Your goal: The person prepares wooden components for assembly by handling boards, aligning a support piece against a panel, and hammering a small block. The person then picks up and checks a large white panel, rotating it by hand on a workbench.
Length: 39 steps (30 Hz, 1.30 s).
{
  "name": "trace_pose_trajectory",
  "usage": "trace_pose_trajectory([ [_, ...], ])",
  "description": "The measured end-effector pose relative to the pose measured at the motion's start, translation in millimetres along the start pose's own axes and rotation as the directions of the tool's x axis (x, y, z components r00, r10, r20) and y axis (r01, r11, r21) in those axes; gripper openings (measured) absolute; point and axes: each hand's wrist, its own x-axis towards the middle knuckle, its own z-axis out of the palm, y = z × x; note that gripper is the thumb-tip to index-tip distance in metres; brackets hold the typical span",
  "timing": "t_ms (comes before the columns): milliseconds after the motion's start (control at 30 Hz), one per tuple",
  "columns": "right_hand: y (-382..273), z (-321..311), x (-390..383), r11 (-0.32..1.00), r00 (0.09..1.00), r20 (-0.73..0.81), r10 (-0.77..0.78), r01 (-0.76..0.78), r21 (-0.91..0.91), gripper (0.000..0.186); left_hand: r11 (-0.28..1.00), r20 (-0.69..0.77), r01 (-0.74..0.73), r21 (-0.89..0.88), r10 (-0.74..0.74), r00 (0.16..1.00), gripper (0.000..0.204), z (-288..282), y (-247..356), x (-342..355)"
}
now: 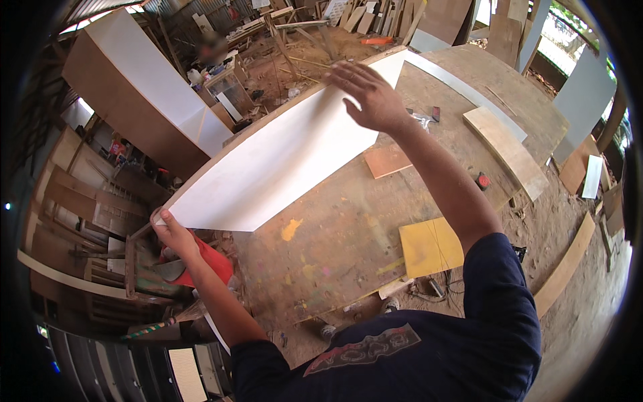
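Observation:
A long white-faced board with a brown upper edge stands on its side across the workbench. My left hand holds its near left corner, thumb on the white face and the other fingers mostly hidden behind. Toward the far right end, my right hand is open, its fingers stretched over the upper edge. Whether the palm touches the board I cannot tell. A small brown wood piece lies beside the board's lower edge.
A yellow square panel lies at the bench's near edge. On the right are a red tape measure and a pale plank. A tall white-lined cabinet stands at the left. A red cloth-like item hangs below my left hand.

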Motion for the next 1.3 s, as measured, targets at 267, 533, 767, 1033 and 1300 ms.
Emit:
trace_pose_trajectory([
  [267,103.8,-26.8,-36.1,0.799,0.851,-0.129,0.510,-0.523,-0.297,0.080,0.999,0.007,0.008,-0.035,-0.008,1.000,0.063,0.3,3.3,-4.4],
  [533,64.4,-43.3,-64.2,0.665,0.667,-0.035,0.745,-0.745,-0.052,0.031,1.000,-0.006,0.015,-0.018,-0.015,1.000,0.062,-4.9,-6.5,0.4],
  [767,-16.7,3.1,-141.6,0.586,0.669,0.144,0.730,-0.720,0.372,0.037,0.998,-0.015,-0.062,-0.027,0.061,0.998,0.060,-0.3,3.4,-4.5],
  [1033,-126.1,-3.5,-175.4,0.141,0.480,0.516,0.709,-0.814,0.564,0.047,0.992,0.011,-0.123,-0.026,0.123,0.992,0.057,-12.0,5.9,-24.1],
  [1300,-234.0,-31.5,-146.1,-0.092,0.561,0.672,0.484,-0.731,0.676,0.063,0.984,0.045,-0.044,-0.174,0.053,0.998,0.048,-43.4,14.5,-89.0],
])
